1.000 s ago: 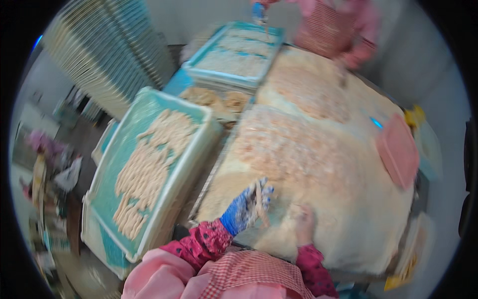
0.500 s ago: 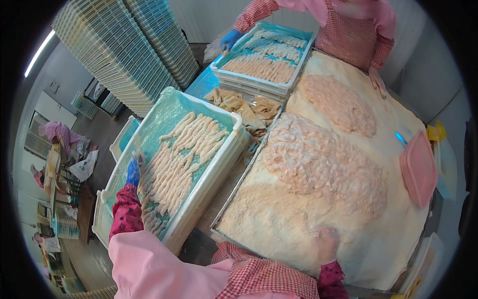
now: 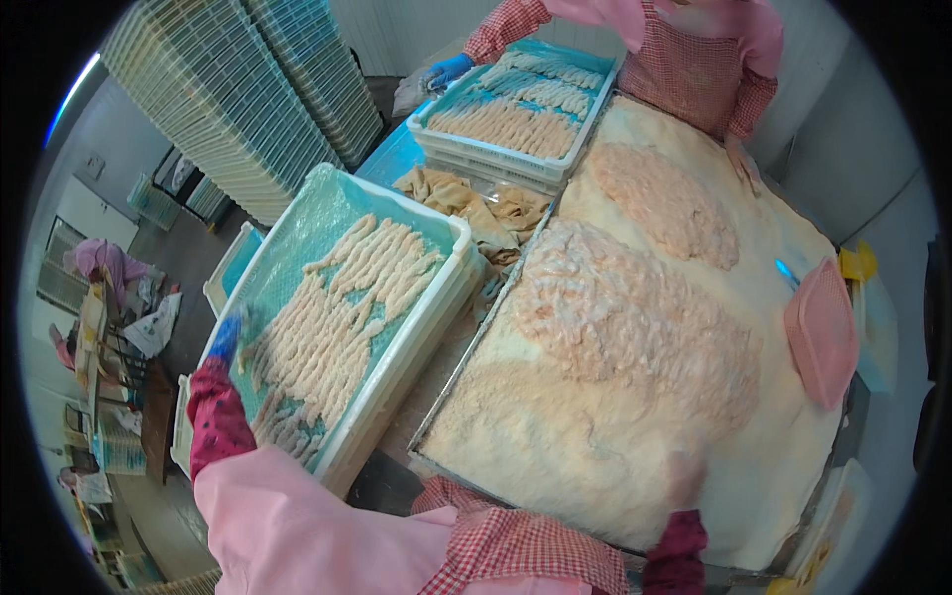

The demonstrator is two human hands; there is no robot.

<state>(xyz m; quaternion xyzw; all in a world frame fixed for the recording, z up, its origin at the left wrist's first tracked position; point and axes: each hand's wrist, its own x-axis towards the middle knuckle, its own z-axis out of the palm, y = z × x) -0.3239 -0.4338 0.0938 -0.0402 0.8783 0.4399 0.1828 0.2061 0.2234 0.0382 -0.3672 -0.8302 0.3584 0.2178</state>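
Note:
My left hand (image 3: 226, 339), in a blue glove, is at the left side of a white tray (image 3: 458, 244) lined with teal plastic film. Rows of flour-coated meat strips (image 3: 332, 317) lie in that tray, just right of the glove. The glove is smeared and its fingers do not show clearly. Over the near part of a wide bed of pale flour (image 3: 535, 436) is my right hand (image 3: 686, 476), blurred by motion; whether it holds anything is not visible. A large heap of raw, floured meat pieces (image 3: 635, 317) lies farther up the flour.
Across the table stands a co-worker (image 3: 684, 69), one gloved hand at another tray of strips (image 3: 516, 104). Crumpled brown cloths (image 3: 471, 203) lie between the trays. A pink basket (image 3: 823, 332) sits at the right edge. Tall stacks of crates (image 3: 228, 99) rise at back left.
My left hand has shifted left, away from the strips and toward the tray's side. My right hand has moved right across the flour. The whole view has shifted slightly.

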